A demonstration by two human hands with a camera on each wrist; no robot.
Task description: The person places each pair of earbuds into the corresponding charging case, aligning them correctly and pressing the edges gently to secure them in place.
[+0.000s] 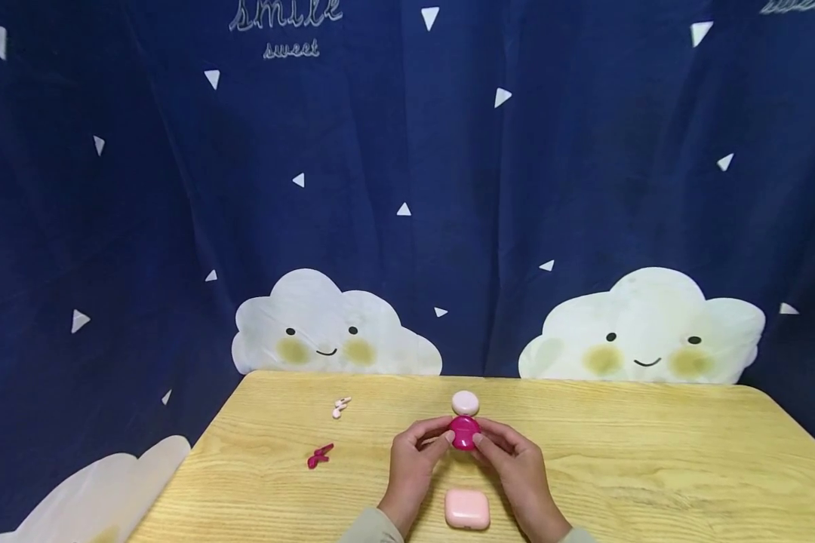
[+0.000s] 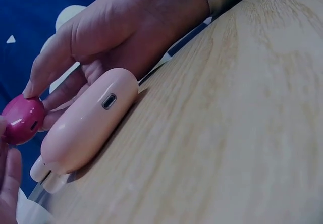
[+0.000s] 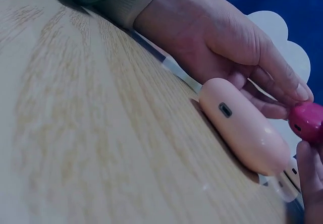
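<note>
Both hands hold a glossy magenta earbud case (image 1: 465, 434) between them over the table. My left hand (image 1: 413, 461) pinches its left side with thumb and fingers. On the opposite side, my right hand (image 1: 516, 466) grips it the same way. A small dark port shows on the magenta case (image 2: 23, 119) in the left wrist view. Just behind it lies a round pale pink case (image 1: 465, 403). Nearer the person, between the wrists, sits a light pink earbud case (image 1: 467, 509); its charging port faces the wrist cameras.
To the left lie a pair of magenta earbuds (image 1: 320, 455) and, farther back, a pair of pale pink earbuds (image 1: 341, 407). The wooden table (image 1: 652, 460) reaches back to a dark blue curtain (image 1: 407, 151) with clouds and triangles.
</note>
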